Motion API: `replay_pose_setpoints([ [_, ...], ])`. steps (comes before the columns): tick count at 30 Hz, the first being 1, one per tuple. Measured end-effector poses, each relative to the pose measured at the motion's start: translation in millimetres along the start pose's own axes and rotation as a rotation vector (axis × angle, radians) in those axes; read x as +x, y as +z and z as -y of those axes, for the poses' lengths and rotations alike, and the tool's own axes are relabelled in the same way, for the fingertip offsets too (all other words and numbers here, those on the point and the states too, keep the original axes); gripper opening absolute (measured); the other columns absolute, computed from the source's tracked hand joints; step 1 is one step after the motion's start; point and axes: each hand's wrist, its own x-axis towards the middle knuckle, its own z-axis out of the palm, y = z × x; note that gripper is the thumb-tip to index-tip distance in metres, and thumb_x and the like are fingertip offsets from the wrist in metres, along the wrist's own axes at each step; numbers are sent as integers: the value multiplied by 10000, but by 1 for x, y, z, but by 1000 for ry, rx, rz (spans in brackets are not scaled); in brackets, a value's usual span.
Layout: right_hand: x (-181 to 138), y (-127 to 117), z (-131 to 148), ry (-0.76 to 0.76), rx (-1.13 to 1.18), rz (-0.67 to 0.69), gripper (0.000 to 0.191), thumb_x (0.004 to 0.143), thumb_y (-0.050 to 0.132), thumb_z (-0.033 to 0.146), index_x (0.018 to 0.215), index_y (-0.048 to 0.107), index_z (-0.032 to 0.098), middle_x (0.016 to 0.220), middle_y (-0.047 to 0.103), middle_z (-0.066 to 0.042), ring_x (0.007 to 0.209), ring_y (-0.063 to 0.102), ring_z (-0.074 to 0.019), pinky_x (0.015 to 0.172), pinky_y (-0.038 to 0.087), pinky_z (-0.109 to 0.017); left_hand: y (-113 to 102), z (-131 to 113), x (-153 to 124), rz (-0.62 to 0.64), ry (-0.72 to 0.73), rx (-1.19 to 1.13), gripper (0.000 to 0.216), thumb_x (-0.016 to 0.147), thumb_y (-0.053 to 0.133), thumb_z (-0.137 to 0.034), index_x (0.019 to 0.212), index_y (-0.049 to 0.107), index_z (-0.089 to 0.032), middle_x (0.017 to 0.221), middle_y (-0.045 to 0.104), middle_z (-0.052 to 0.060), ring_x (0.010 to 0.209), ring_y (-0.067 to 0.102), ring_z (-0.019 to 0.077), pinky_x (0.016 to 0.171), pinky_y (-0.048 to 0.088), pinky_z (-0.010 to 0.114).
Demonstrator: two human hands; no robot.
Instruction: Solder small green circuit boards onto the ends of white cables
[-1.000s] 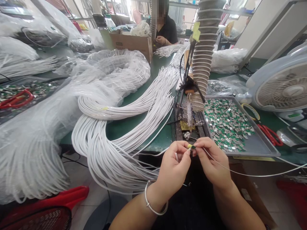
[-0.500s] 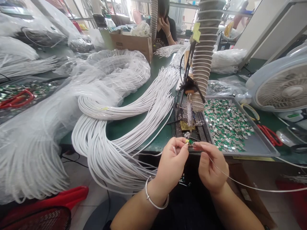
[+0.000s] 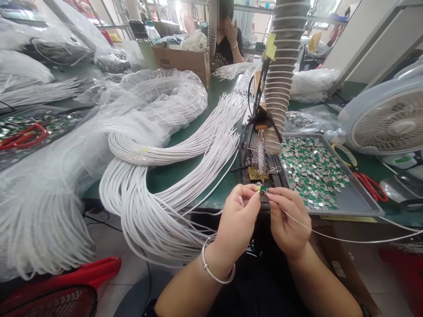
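Note:
My left hand (image 3: 238, 222) is closed in a pinch on a small green circuit board (image 3: 263, 189), with a yellow bit beside the fingertips. A short piece of white cable (image 3: 241, 200) shows between its fingers. Facing it, my right hand (image 3: 290, 220) pinches a thin solder wire (image 3: 325, 236) that trails off to the right. The wire's end is near the board; whether they touch is too small to tell. Just above the board points the tip of a mounted soldering iron (image 3: 261, 156), tip downward. A brass-coloured sponge block (image 3: 254, 173) lies behind the tip.
Bundles of white cables (image 3: 172, 154) spread over the bench at left, some in plastic. On the right stand a grey tray (image 3: 360, 207) of small circuit boards, red-handled scissors (image 3: 372, 187) and a fan (image 3: 396, 123). A ribbed hose (image 3: 284, 75) hangs behind the iron. Another person sits opposite.
Both hands have risen slightly, bringing the board nearer the iron tip. My right hand has shifted a little left, and the trailing solder wire lies higher at the right.

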Motion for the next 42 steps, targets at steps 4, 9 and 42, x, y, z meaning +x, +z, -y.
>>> replay_pose_setpoints([
  [4, 3, 0, 1, -14, -34, -12, 284, 827, 530, 78, 1042, 606, 247, 933, 644, -59, 859, 635, -186, 731, 555, -364, 1, -1, 0, -8, 2, -2, 155, 759, 599, -177, 643, 496, -171, 929, 615, 20, 677, 543, 64, 628, 420, 196],
  [9, 6, 1, 2, -24, -51, -20, 272, 830, 527, 84, 1038, 604, 242, 927, 633, -56, 857, 630, -181, 742, 549, -356, 3, -2, 1, 2, -2, -15, 153, 758, 605, -178, 650, 496, -172, 910, 603, 19, 736, 553, 77, 640, 421, 190],
  [42, 4, -1, 0, 7, -28, -2, 258, 830, 522, 84, 1024, 605, 232, 930, 634, -60, 863, 626, -187, 741, 543, -366, 4, -3, 1, -2, -57, -62, 167, 751, 608, -166, 647, 477, -158, 907, 587, 22, 638, 496, 43, 548, 371, 167],
])
